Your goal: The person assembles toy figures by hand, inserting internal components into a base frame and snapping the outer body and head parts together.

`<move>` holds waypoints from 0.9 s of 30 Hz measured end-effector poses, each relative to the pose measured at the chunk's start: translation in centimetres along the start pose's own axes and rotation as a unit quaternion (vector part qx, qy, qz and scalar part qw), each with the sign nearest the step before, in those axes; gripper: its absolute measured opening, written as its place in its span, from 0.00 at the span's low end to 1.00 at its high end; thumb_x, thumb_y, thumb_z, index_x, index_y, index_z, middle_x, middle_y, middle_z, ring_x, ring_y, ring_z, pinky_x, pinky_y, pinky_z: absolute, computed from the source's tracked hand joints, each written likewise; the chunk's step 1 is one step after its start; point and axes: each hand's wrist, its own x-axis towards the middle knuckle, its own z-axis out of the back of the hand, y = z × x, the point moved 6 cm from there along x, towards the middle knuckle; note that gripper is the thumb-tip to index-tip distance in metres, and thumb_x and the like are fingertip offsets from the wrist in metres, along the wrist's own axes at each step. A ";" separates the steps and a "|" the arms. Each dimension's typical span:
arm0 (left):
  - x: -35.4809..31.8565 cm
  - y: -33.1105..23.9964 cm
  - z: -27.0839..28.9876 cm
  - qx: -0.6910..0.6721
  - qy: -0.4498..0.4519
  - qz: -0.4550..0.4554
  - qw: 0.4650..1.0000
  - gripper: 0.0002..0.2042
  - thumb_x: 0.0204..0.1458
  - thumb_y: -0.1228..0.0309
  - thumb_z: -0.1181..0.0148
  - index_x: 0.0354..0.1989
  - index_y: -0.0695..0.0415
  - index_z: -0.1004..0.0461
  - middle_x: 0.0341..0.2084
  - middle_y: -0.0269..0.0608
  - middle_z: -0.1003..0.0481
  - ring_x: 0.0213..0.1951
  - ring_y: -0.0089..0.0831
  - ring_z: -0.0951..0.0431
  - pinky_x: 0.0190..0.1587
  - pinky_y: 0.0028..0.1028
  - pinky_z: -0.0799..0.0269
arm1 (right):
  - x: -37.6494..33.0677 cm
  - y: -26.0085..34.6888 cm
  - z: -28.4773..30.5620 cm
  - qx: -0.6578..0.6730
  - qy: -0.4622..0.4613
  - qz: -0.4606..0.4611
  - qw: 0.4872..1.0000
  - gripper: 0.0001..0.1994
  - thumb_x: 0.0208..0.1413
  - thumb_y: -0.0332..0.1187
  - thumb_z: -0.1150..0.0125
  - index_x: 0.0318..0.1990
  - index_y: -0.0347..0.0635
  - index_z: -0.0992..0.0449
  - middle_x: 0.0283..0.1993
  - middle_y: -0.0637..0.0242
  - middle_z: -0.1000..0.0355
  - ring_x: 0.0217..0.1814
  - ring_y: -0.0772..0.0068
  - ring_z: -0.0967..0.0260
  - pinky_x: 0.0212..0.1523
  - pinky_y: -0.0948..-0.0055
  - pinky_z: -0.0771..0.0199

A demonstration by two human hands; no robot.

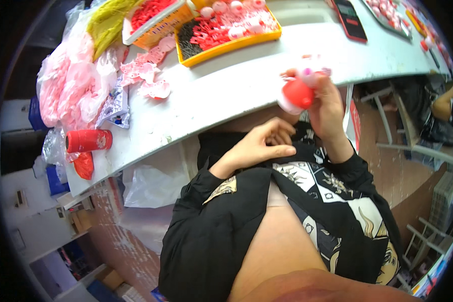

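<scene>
Raised over the table's front edge, my right hand (329, 108) is closed round a small red and pink plastic toy (298, 94). Its red rounded body faces left and pale pink parts show at the top; blur hides the finer detail. Close to my lap, below and left of the toy, my left hand (263, 143) is loosely curled with the thumb apart, and nothing shows in it. Across the table, a yellow tray (230, 48) holds red and pink plastic parts, round pink-and-white pieces and a heap of dark screws or pins.
A tub of red parts (153, 25) stands beside the tray. Flat pink pieces (153, 75), pink-filled plastic bags (73, 80) and a red cylinder (89, 141) lie left. A phone (350, 21) and another filled tray (387, 17) are far right. Metal stool frames (387, 116) stand beyond the table edge.
</scene>
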 end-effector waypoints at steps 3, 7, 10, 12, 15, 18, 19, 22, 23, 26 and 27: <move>0.3 3.3 1.9 -0.029 -0.044 0.063 0.997 0.15 0.57 0.61 0.40 0.41 0.62 0.25 0.29 0.36 0.23 0.32 0.18 0.26 0.36 0.19 0.31 | 2.6 3.0 2.8 -0.063 -0.063 0.096 0.991 0.22 0.66 0.46 0.56 0.53 0.33 0.35 0.50 0.51 0.29 0.53 0.62 0.29 0.54 0.66 0.30; 2.0 13.4 9.6 0.176 -0.221 0.210 0.936 0.20 0.58 0.55 0.45 0.47 0.61 0.25 0.33 0.41 0.22 0.37 0.27 0.23 0.42 0.25 0.29 | 6.6 1.4 8.0 -0.031 -0.151 0.104 0.983 0.23 0.63 0.50 0.51 0.53 0.39 0.35 0.46 0.61 0.28 0.48 0.68 0.28 0.45 0.72 0.26; 0.2 12.1 11.7 0.211 -0.251 0.155 0.932 0.20 0.58 0.55 0.45 0.47 0.61 0.25 0.34 0.41 0.22 0.38 0.28 0.23 0.43 0.25 0.29 | 8.1 -0.4 10.9 -0.037 -0.205 0.123 0.970 0.23 0.62 0.49 0.47 0.53 0.40 0.36 0.46 0.64 0.30 0.46 0.70 0.28 0.41 0.72 0.25; 2.4 9.6 13.4 0.237 -0.283 0.123 0.921 0.20 0.58 0.55 0.45 0.47 0.61 0.25 0.34 0.42 0.22 0.38 0.29 0.24 0.43 0.26 0.29 | 9.0 -1.0 10.7 -0.044 -0.224 0.120 0.966 0.24 0.61 0.48 0.45 0.54 0.39 0.37 0.46 0.64 0.32 0.45 0.70 0.29 0.42 0.69 0.24; 3.5 6.5 15.6 0.274 -0.330 0.084 0.899 0.20 0.58 0.55 0.45 0.47 0.61 0.25 0.35 0.42 0.22 0.39 0.29 0.24 0.44 0.26 0.29 | 9.3 -1.0 8.6 -0.074 -0.185 0.068 0.978 0.26 0.63 0.46 0.47 0.59 0.36 0.41 0.52 0.63 0.35 0.48 0.74 0.32 0.50 0.73 0.29; 1.9 5.1 15.7 0.317 -0.362 0.050 0.875 0.20 0.58 0.55 0.45 0.47 0.61 0.25 0.35 0.43 0.22 0.40 0.30 0.24 0.44 0.27 0.29 | 9.6 -1.5 8.9 -0.114 -0.170 0.064 0.977 0.26 0.63 0.47 0.47 0.59 0.36 0.41 0.54 0.61 0.35 0.51 0.73 0.33 0.54 0.73 0.32; 1.2 4.8 15.6 0.332 -0.370 0.039 0.867 0.20 0.58 0.55 0.45 0.47 0.61 0.25 0.35 0.43 0.22 0.40 0.31 0.24 0.45 0.27 0.30 | 9.9 -1.6 9.0 -0.122 -0.163 0.067 0.977 0.26 0.63 0.47 0.47 0.59 0.36 0.40 0.55 0.61 0.35 0.52 0.73 0.34 0.55 0.73 0.33; -0.2 4.0 15.3 0.376 -0.391 0.012 0.840 0.20 0.58 0.55 0.45 0.48 0.61 0.25 0.36 0.43 0.22 0.41 0.31 0.24 0.45 0.27 0.30 | 9.5 -1.1 9.2 -0.145 -0.173 0.079 0.971 0.26 0.63 0.47 0.48 0.58 0.36 0.40 0.55 0.61 0.35 0.54 0.73 0.36 0.56 0.73 0.35; -0.1 3.5 15.5 0.391 -0.395 0.004 0.831 0.20 0.58 0.55 0.45 0.48 0.61 0.26 0.36 0.43 0.22 0.41 0.32 0.24 0.45 0.28 0.30 | 9.5 -1.2 9.4 -0.141 -0.171 0.084 0.972 0.26 0.63 0.47 0.48 0.58 0.36 0.40 0.55 0.61 0.35 0.54 0.73 0.36 0.56 0.73 0.35; 0.3 2.1 15.5 0.428 -0.413 -0.005 0.804 0.20 0.58 0.55 0.45 0.48 0.61 0.26 0.36 0.44 0.22 0.42 0.33 0.24 0.46 0.28 0.30 | 9.5 -1.5 9.0 -0.163 -0.170 0.085 0.968 0.26 0.64 0.48 0.49 0.59 0.35 0.39 0.57 0.61 0.35 0.57 0.72 0.38 0.59 0.72 0.39; 0.7 1.7 15.4 0.439 -0.414 -0.005 0.797 0.20 0.58 0.55 0.45 0.48 0.61 0.26 0.37 0.44 0.22 0.42 0.33 0.24 0.46 0.28 0.30 | 9.4 -1.3 8.8 -0.162 -0.172 0.083 0.968 0.26 0.64 0.48 0.49 0.59 0.35 0.39 0.57 0.61 0.35 0.57 0.72 0.38 0.59 0.72 0.39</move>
